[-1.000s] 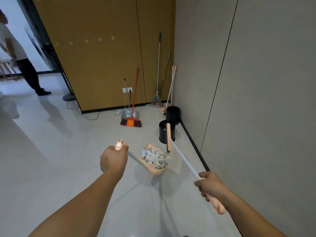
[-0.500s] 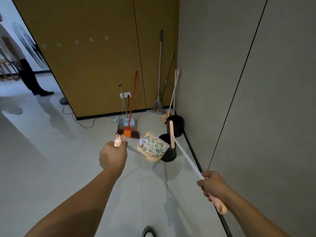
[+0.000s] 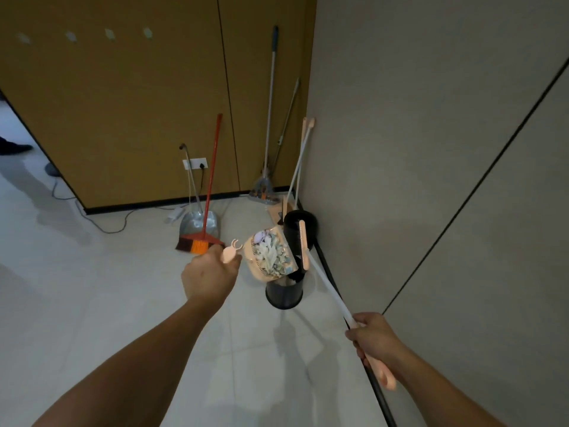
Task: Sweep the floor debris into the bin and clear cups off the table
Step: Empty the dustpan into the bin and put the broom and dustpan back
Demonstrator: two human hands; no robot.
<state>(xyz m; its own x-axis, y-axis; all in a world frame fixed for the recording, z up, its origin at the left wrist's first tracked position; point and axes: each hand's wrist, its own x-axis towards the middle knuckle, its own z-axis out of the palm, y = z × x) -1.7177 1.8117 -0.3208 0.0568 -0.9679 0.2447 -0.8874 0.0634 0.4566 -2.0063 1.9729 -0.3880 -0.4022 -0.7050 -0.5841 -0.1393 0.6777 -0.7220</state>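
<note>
Head camera view: the left hand [image 3: 209,277] is seen from the back, its grip curled tight round the pink handle end [image 3: 231,251] of a dustpan [image 3: 271,255]. The dustpan is held raised and tilted above the nearer black bin [image 3: 284,291], its open edge toward the bin. A heap of pale paper scraps [image 3: 272,252] is seen lying in the dustpan; whether any scrap has reached the bin cannot be told.

The right hand [image 3: 374,342] is noted at lower right, its grip wrapped round the pink handle of a broom [image 3: 326,286]. The white shaft of the broom is angled up and away from the hand, and its pink head stands upright just beside the dustpan, in front of the farther black bin [image 3: 300,229]. Both bins stand on the pale tiled floor [image 3: 92,303], close to the grey wall [image 3: 431,149].

Against the brown panelled wall [image 3: 123,103], a red-handled broom [image 3: 204,211] is seen resting on a metal dustpan [image 3: 200,221]. A mop [image 3: 268,134] and a second pink broom [image 3: 300,161] are leaned in the corner. A wall socket [image 3: 195,164] with a cable plugged in is observed low on the brown wall.
</note>
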